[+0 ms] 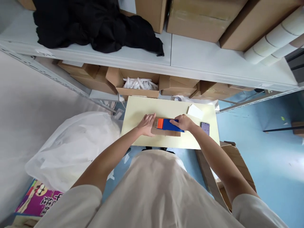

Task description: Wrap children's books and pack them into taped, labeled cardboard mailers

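A small brown cardboard box (174, 134) lies on the pale yellow table (135, 106). Over it is a flat blue and orange pack (169, 125), its orange end pointing left; whether it rests inside the box or on top I cannot tell. My right hand (183, 122) is closed on the blue right end of this pack. At the box's left end, my left hand (147, 125) rests with its fingers stretched out against the cardboard. Part of the box is hidden by the pack and both hands.
White paper (195, 111) and a phone (205, 128) lie on the table's right side. Behind stands an open carton (139, 92) of white tubes under a metal shelf (152, 63). A big white plastic bag (73, 145) is at left, an open carton (235, 161) at right.
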`<state>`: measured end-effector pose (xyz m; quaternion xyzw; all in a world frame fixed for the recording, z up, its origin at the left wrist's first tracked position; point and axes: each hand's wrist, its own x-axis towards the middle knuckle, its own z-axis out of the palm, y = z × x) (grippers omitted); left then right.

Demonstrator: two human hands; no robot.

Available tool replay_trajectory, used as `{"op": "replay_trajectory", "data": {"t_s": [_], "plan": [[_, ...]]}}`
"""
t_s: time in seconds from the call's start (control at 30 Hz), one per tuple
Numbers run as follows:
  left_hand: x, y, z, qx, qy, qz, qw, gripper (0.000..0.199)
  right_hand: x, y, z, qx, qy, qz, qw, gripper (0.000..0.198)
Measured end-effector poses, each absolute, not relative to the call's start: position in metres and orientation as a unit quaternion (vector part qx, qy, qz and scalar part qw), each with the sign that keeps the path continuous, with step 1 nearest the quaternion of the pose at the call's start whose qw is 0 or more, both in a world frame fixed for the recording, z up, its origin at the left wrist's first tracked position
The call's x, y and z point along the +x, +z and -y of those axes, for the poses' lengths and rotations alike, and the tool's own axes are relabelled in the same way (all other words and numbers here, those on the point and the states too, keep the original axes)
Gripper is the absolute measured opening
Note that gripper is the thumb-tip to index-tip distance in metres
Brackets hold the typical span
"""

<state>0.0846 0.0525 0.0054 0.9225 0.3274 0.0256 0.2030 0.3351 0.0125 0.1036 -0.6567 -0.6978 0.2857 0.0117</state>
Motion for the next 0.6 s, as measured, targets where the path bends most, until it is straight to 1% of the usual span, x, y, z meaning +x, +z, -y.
{"op": "replay_trajectory", "data": {"t_s": [0.17,0.33,0.43,0.6], "plan": [[0.083,0.011,-0.053,0.924,0.01,-0.334,0.184,0.125,0.399,0.101,0.004,-0.663,0.314,0.679,-0.008,0.054],[0.087,0.015,-0.052,0.925,-0.005,-0.34,0.171,0.124,0.47,0.079,0.029,-0.687,0.326,0.65,-0.003,0.054],[0.086,0.018,-0.053,0.926,-0.023,-0.344,0.156,0.123,0.482,0.061,0.028,-0.678,0.343,0.65,0.004,0.053],[0.082,0.026,-0.055,0.915,-0.062,-0.378,0.126,0.12,0.474,0.042,0.005,-0.654,0.363,0.663,0.024,0.05]]}}
